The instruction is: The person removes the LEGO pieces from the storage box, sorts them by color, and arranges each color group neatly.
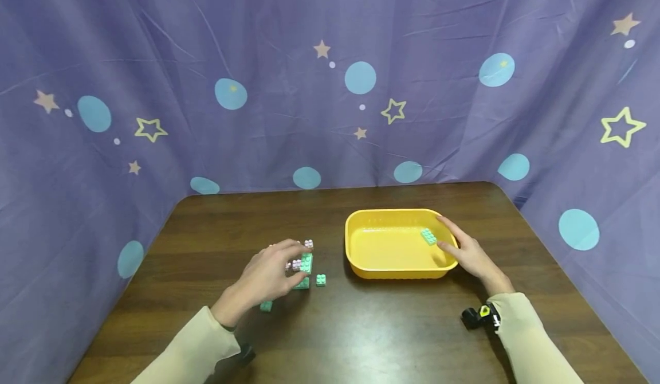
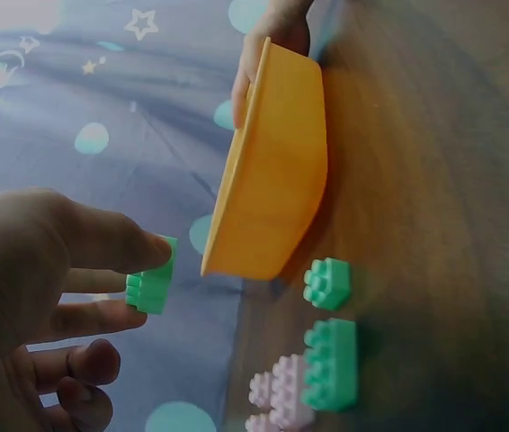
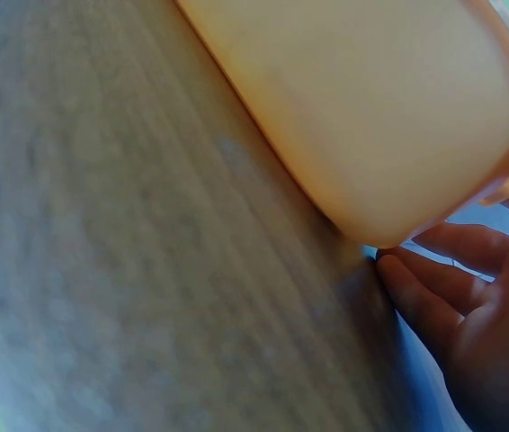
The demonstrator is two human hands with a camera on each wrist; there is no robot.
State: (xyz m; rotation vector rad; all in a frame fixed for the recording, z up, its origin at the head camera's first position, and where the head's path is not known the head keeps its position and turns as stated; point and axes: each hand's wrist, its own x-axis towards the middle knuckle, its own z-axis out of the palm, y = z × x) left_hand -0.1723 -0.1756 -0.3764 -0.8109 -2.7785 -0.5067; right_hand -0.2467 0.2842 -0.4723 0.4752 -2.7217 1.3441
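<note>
My left hand [image 1: 270,275] is above the left-middle of the table and pinches a green toy brick [image 2: 152,277] between thumb and fingers. Below it lie a longer green brick [image 2: 334,364], a small green brick [image 1: 321,280] and several pale pink bricks [image 2: 290,391], some partly hidden by the hand. At the right end of a yellow tray [image 1: 397,274], my right hand [image 1: 471,258] grips the rim, with the thumb over the edge and other fingers along the outside. Another green brick [image 1: 428,236] is inside the tray, near that hand.
One more green brick [image 1: 266,306] lies on the wooden table [image 1: 361,326] beneath the left wrist. A purple patterned curtain [image 1: 289,86] hangs behind the table and along both sides. Dark wrist-worn devices [image 1: 479,317] sit at the sleeves.
</note>
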